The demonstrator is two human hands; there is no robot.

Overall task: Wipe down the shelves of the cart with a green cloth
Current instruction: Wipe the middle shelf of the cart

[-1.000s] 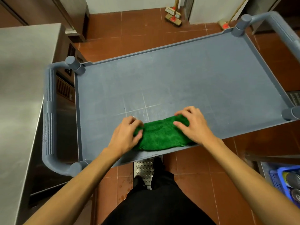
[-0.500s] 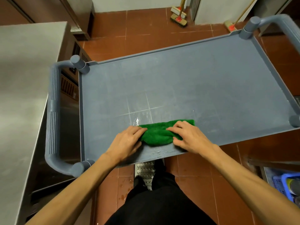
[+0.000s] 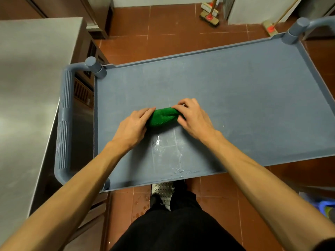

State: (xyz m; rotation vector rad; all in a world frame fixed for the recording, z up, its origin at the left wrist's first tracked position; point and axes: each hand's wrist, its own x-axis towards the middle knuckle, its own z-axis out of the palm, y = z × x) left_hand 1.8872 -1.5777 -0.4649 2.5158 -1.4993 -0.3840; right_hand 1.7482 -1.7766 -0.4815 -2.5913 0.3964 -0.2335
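The green cloth (image 3: 163, 117) lies bunched into a short roll on the blue-grey top shelf of the cart (image 3: 244, 98), a little left of the middle. My left hand (image 3: 135, 125) holds its left end with the fingers curled onto it. My right hand (image 3: 193, 117) grips the right end, fingers bent over the top of the cloth. A wet streak (image 3: 165, 153) runs from the cloth back to the shelf's near edge. Most of the cloth is hidden under my two hands.
A steel counter (image 3: 30, 98) stands close on the left, beside the cart's ribbed handle (image 3: 63, 127). Brushes (image 3: 210, 14) and a broom (image 3: 272, 28) lean at the far wall on the red tile floor. A blue crate (image 3: 326, 207) sits at the lower right.
Both hands have pushed the cloth away from the near edge toward the shelf's middle. The cloth has bunched up smaller, and a wet trail now shows behind it.
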